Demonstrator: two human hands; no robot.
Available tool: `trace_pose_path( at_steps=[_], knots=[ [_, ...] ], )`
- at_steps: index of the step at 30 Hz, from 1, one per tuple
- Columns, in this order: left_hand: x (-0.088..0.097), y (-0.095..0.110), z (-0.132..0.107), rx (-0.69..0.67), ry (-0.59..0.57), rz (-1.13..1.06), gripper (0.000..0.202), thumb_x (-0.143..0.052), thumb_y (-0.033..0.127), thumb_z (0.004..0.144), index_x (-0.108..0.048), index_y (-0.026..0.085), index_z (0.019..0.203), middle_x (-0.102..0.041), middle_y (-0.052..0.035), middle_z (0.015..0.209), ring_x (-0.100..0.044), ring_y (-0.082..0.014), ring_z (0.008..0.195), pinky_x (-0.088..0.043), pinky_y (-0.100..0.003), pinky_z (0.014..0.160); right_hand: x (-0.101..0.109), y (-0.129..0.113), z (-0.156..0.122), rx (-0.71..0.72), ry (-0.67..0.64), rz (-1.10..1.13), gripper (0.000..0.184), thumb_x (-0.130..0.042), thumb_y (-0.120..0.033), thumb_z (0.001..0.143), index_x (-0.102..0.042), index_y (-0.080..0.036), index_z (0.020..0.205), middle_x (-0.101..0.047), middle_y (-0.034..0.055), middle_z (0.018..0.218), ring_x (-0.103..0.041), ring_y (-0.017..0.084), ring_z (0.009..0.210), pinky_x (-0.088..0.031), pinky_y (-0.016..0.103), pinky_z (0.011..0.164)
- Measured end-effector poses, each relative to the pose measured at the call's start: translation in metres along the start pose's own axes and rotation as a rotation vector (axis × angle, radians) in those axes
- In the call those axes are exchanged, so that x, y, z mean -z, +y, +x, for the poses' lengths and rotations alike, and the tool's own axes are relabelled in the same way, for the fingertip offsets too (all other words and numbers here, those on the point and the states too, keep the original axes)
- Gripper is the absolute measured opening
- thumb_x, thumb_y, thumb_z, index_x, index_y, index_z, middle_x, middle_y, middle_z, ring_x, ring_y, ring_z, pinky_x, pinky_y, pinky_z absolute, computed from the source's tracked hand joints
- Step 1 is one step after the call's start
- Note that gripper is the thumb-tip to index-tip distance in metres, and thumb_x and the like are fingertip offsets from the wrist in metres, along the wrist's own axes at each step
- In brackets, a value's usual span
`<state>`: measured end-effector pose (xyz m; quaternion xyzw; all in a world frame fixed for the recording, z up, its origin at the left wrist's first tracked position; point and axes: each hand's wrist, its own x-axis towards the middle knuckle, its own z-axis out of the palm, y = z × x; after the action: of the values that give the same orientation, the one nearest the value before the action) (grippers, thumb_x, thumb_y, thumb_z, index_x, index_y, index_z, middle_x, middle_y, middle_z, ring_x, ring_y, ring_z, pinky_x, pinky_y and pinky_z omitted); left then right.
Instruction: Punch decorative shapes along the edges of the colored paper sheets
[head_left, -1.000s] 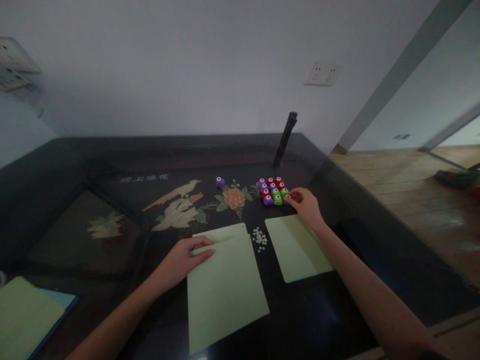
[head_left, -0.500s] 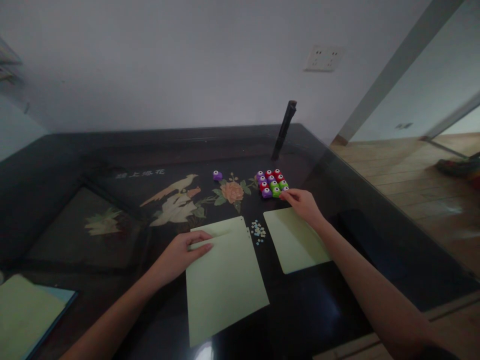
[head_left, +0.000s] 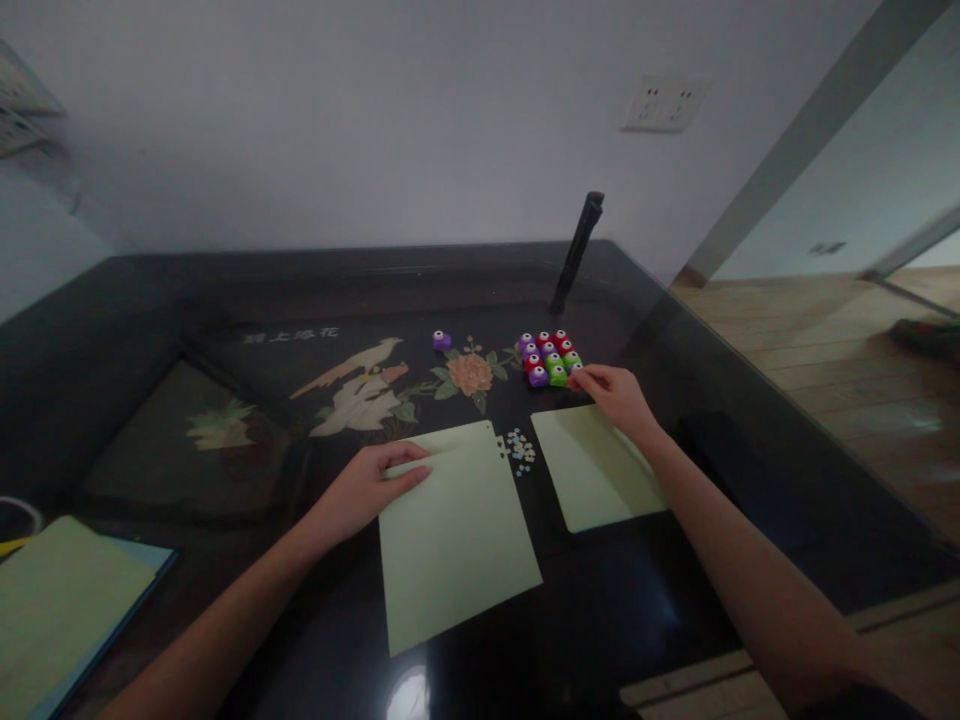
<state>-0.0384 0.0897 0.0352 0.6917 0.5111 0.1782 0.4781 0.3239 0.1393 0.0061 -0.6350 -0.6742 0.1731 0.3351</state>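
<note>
My left hand (head_left: 382,485) grips the left edge of a pale green sheet of paper (head_left: 461,545), thumb on top and fingers curled at the edge. My right hand (head_left: 615,395) reaches to the near right corner of a block of small craft punches (head_left: 556,376). They are purple, red and green with white round tops, set in tight rows. Thumb and forefinger pinch the corner punch (head_left: 576,371), largely hidden by the fingertips. Small paper cutouts (head_left: 520,449) lie in a heap beside the sheet's right edge. One purple punch (head_left: 441,341) sits apart, farther left.
A second pale green sheet (head_left: 592,470) lies under my right forearm. More paper (head_left: 75,580) rests on a blue folder at the left. A black upright rod (head_left: 577,250) stands near the far right corner of the dark, flower-patterned table (head_left: 450,270). The wall is behind.
The camera view has shifted slightly, so everything sits a little higher and farther right. Both hands keep nearly the same places on the paper and at the corner punch.
</note>
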Motion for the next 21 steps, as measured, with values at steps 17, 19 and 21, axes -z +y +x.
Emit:
trace_pose_path(
  at_steps=[17, 19, 21],
  knots=[
    [0.000, 0.000, -0.001, 0.001, 0.023, -0.011, 0.034, -0.059, 0.050, 0.080, -0.070, 0.017, 0.085, -0.071, -0.0045, 0.085, -0.065, -0.0236, 0.077, -0.050, -0.028, 0.064, 0.002, -0.038, -0.009, 0.018, -0.027, 0.062, 0.032, -0.049, -0.037, 0.087, -0.070, -0.016, 0.076, -0.072, 0.0073, 0.075, -0.065, 0.020, 0.071, -0.046, 0.030, 0.065],
    [0.000, -0.001, -0.001, 0.001, 0.047, -0.016, 0.034, -0.060, 0.050, 0.079, -0.069, 0.018, 0.085, -0.071, -0.0048, 0.085, -0.065, -0.0235, 0.078, -0.050, -0.028, 0.065, -0.001, -0.057, -0.017, 0.032, -0.163, 0.152, 0.034, -0.047, -0.039, 0.089, -0.068, -0.016, 0.076, -0.070, 0.0057, 0.071, -0.064, 0.017, 0.067, -0.045, 0.028, 0.061],
    [0.000, -0.001, -0.001, 0.006, 0.098, -0.027, 0.035, -0.061, 0.050, 0.079, -0.069, 0.017, 0.087, -0.071, -0.0050, 0.086, -0.065, -0.0232, 0.078, -0.050, -0.027, 0.064, -0.007, -0.074, -0.026, 0.013, -0.364, 0.303, 0.032, -0.047, -0.041, 0.090, -0.067, -0.016, 0.082, -0.070, 0.0052, 0.071, -0.064, 0.015, 0.064, -0.043, 0.026, 0.055]
  ],
)
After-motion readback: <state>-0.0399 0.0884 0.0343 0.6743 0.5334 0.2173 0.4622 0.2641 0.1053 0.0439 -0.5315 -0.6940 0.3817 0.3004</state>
